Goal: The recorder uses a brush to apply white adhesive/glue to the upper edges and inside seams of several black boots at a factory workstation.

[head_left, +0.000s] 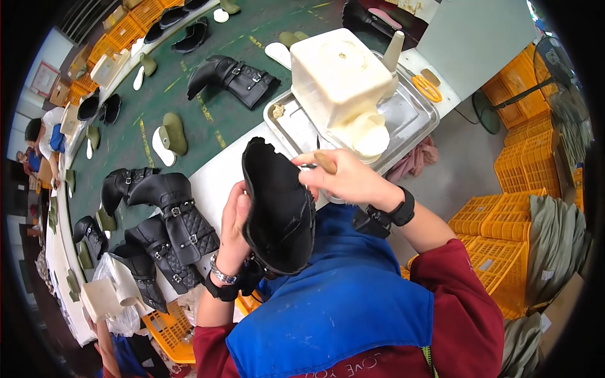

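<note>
My left hand (234,217) is closed round the side of a black boot (277,214), its wide opening tipped up toward me. The boot's upper rim looks ragged and its inside is dark. At the boot's right edge, my right hand (343,179) grips a short wooden-handled tool (326,162) between thumb and fingers. The tool's working end is too small and dark to make out. Just beyond my right hand, a cream-coloured plastic container (340,75) with a paste-smeared spout rests in a metal tray (280,123).
Several black buckled boots (183,217) lie at the left. A green work surface (208,148) carries another boot (233,79), olive shoe forms (172,133) and white insoles. Orange-handled scissors (426,88) lie by the tray. Yellow crates (498,220) stack at the right. Other people work at far left.
</note>
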`<control>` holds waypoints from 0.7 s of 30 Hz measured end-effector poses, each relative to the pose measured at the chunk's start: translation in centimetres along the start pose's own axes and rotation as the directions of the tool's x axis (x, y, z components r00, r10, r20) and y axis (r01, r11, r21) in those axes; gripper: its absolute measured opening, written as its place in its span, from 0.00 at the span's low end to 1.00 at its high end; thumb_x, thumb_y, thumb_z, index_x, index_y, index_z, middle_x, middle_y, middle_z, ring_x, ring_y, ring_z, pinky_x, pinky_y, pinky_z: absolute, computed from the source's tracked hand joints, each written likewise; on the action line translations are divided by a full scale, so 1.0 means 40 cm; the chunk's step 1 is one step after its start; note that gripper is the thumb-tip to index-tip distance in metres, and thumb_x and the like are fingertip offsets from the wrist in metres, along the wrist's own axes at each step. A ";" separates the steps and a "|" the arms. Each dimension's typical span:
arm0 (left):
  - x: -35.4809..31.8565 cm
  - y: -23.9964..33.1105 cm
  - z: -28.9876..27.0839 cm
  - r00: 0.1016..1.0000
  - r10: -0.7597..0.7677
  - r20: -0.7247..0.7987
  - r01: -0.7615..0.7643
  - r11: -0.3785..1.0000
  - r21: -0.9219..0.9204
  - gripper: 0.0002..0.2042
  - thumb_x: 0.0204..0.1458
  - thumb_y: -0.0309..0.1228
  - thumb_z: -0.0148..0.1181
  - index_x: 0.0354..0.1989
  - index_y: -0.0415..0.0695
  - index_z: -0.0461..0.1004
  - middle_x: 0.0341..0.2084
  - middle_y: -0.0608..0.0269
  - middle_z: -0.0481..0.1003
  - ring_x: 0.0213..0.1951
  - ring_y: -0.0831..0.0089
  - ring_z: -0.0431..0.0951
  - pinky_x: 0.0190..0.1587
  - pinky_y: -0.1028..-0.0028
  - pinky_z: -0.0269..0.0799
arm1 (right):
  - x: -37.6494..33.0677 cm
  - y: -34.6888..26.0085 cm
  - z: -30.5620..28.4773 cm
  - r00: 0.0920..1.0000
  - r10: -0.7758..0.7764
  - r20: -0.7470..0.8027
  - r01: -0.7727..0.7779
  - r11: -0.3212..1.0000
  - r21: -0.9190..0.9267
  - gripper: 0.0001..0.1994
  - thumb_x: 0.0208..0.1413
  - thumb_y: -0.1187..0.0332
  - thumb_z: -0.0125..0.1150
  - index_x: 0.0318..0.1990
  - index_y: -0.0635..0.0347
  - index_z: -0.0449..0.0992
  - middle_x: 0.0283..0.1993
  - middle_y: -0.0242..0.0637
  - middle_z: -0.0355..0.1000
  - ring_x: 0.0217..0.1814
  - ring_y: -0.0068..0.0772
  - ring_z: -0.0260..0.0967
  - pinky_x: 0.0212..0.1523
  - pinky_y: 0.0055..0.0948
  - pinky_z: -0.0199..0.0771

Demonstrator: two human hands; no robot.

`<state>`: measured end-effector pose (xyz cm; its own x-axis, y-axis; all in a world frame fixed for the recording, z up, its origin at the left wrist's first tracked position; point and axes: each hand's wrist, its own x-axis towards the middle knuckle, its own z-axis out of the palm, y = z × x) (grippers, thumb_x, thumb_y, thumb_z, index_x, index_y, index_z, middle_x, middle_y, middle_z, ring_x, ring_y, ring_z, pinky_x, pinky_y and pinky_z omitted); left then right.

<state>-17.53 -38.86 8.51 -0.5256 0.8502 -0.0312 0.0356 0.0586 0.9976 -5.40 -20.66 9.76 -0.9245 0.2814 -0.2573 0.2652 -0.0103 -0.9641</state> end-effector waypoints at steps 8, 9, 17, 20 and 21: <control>0.004 -0.010 0.029 0.996 0.029 -0.084 -0.038 0.994 -0.106 0.27 0.55 0.52 0.37 0.45 0.36 0.62 0.35 0.62 0.69 0.37 0.79 0.69 0.39 0.81 0.64 | -0.034 0.029 -0.008 0.993 0.041 0.113 -0.059 0.985 0.162 0.31 0.47 0.59 0.61 0.53 0.71 0.60 0.24 0.27 0.67 0.24 0.15 0.61 0.24 0.17 0.64; 0.009 -0.012 0.031 0.996 0.020 -0.083 -0.032 0.989 -0.147 0.27 0.55 0.52 0.38 0.45 0.36 0.63 0.35 0.63 0.69 0.37 0.79 0.69 0.39 0.81 0.64 | -0.036 0.029 -0.008 0.992 0.048 0.116 -0.067 0.984 0.165 0.31 0.47 0.58 0.60 0.54 0.70 0.60 0.24 0.27 0.68 0.24 0.15 0.61 0.24 0.17 0.64; 0.036 0.050 0.000 0.967 0.251 -0.049 -0.204 0.873 0.442 0.25 0.56 0.49 0.38 0.49 0.38 0.62 0.14 0.64 0.68 0.19 0.78 0.70 0.22 0.77 0.61 | -0.032 -0.001 -0.041 1.000 0.019 -0.004 -0.019 0.985 0.171 0.18 0.52 0.56 0.55 0.36 0.65 0.73 0.22 0.30 0.70 0.21 0.14 0.62 0.24 0.15 0.62; 0.026 0.053 0.021 0.949 0.289 -0.130 -0.189 0.846 0.499 0.28 0.53 0.55 0.37 0.49 0.42 0.62 0.13 0.60 0.68 0.16 0.72 0.70 0.19 0.76 0.61 | -0.050 0.003 -0.015 0.994 -0.083 -0.072 0.088 0.994 0.070 0.17 0.47 0.59 0.61 0.34 0.66 0.72 0.21 0.29 0.67 0.22 0.15 0.62 0.24 0.18 0.62; 0.025 0.051 0.027 0.949 0.288 -0.128 -0.190 0.848 0.495 0.28 0.53 0.55 0.37 0.49 0.42 0.62 0.13 0.60 0.68 0.16 0.72 0.70 0.19 0.76 0.61 | -0.053 0.006 -0.010 0.989 -0.109 -0.104 0.110 0.994 0.005 0.16 0.44 0.60 0.64 0.30 0.66 0.72 0.20 0.28 0.66 0.23 0.15 0.61 0.24 0.19 0.62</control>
<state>-17.07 -37.33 10.43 -0.5971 0.7571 0.2652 0.5513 0.1471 0.8212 -3.25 -20.88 10.10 -0.9144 0.3791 -0.1422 0.1602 0.0162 -0.9869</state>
